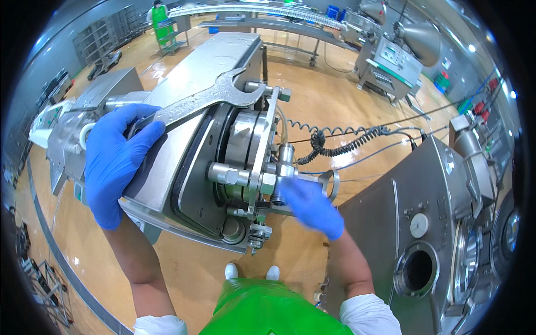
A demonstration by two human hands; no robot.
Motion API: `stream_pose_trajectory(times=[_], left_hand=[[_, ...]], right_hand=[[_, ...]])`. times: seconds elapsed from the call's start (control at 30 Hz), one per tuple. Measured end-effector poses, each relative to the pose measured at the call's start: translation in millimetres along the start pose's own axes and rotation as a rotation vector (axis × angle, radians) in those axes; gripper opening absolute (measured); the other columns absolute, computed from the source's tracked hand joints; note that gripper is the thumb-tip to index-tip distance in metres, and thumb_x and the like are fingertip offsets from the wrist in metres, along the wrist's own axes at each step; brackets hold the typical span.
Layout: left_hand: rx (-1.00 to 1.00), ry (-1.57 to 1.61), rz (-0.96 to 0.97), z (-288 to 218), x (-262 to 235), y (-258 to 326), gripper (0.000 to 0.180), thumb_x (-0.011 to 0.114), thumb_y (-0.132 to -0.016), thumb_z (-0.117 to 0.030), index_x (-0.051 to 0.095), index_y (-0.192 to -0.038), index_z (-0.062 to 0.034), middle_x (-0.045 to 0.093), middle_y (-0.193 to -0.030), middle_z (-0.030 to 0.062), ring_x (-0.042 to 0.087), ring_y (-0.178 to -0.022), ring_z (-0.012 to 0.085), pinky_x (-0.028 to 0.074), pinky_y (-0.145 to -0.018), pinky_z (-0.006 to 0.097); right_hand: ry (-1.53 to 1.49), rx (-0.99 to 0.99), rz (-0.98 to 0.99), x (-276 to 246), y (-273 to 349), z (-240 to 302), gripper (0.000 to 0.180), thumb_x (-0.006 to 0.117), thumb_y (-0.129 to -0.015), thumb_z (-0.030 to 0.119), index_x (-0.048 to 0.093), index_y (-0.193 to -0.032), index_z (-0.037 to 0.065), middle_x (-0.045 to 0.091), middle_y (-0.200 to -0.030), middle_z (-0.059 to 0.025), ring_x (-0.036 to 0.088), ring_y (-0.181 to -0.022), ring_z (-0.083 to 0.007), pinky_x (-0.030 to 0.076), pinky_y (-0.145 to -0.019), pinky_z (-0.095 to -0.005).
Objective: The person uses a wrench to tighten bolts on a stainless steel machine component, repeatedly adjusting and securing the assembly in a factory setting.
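Left hand (116,159) pinches a wrench (202,101) extending rightward beyond it; right hand (314,209) blurred, grip unclear.

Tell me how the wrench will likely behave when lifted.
The wrench should be stiff, since it looks like solid metal. It will probably feel end-heavy, as the left hand grips it away from its broad forked end. It may be slippery: the metal looks shiny and possibly wet.
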State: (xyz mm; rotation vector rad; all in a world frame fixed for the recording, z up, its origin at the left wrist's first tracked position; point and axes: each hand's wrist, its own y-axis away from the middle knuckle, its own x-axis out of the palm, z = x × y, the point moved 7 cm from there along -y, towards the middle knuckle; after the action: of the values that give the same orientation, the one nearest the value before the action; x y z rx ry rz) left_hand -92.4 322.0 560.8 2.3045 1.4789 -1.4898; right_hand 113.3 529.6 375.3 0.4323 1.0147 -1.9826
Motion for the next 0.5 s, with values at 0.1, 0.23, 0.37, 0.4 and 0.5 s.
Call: stream_pose_trajectory(times=[0.1,0.23,0.37,0.4,0.5], left_hand=[[-0.020,-0.039,-0.028,-2,-3,2,0.028,0.069,-0.079,-0.020,0.068,-0.102,-0.0038,0.068,-0.087,0.0104,0.063,-0.081,0.0181,0.047,-0.077,0.030],[0.089,-0.076,-0.072,-3,-3,-1,0.027,0.070,-0.078,-0.018,0.069,-0.100,-0.0032,0.070,-0.089,0.0111,0.065,-0.082,0.0189,0.048,-0.079,0.031],[0.104,-0.018,-0.045,-8,1,-2,0.029,0.071,-0.075,-0.021,0.070,-0.098,-0.0043,0.067,-0.087,0.0129,0.063,-0.081,0.0233,0.047,-0.078,0.033],[0.126,-0.026,-0.050,-5,-1,0,0.029,0.071,-0.074,-0.022,0.071,-0.098,-0.0045,0.067,-0.086,0.0137,0.063,-0.079,0.0248,0.047,-0.078,0.033],[0.093,0.031,-0.069,3,-5,4,0.031,0.070,-0.073,-0.024,0.071,-0.097,-0.0044,0.066,-0.085,0.0151,0.062,-0.078,0.0266,0.047,-0.077,0.035]], right_hand=[[0.198,-0.033,-0.388,-63,-90,12,0.036,0.059,-0.089,0.038,0.057,-0.104,0.006,0.057,-0.073,-0.0164,0.059,-0.071,-0.0344,0.047,-0.067,-0.0418],[0.740,-0.332,-0.497,-56,-169,-48,0.029,0.060,-0.088,0.038,0.057,-0.089,0.009,0.053,-0.065,-0.0093,0.057,-0.065,-0.0301,0.047,-0.057,-0.0396],[-0.056,0.165,0.033,-52,-196,-120,0.046,0.047,-0.091,0.053,0.056,-0.079,0.009,0.050,-0.061,-0.0021,0.052,-0.053,-0.0200,0.044,-0.047,-0.0331],[-0.547,0.439,0.233,-30,-187,-129,0.052,0.043,-0.091,0.058,0.056,-0.079,0.010,0.050,-0.060,-0.0001,0.050,-0.050,-0.0166,0.043,-0.045,-0.0302],[-0.640,0.683,0.121,-22,-173,-97,0.058,0.041,-0.091,0.062,0.058,-0.086,0.007,0.057,-0.072,-0.0032,0.056,-0.055,-0.0147,0.047,-0.047,-0.0275]])
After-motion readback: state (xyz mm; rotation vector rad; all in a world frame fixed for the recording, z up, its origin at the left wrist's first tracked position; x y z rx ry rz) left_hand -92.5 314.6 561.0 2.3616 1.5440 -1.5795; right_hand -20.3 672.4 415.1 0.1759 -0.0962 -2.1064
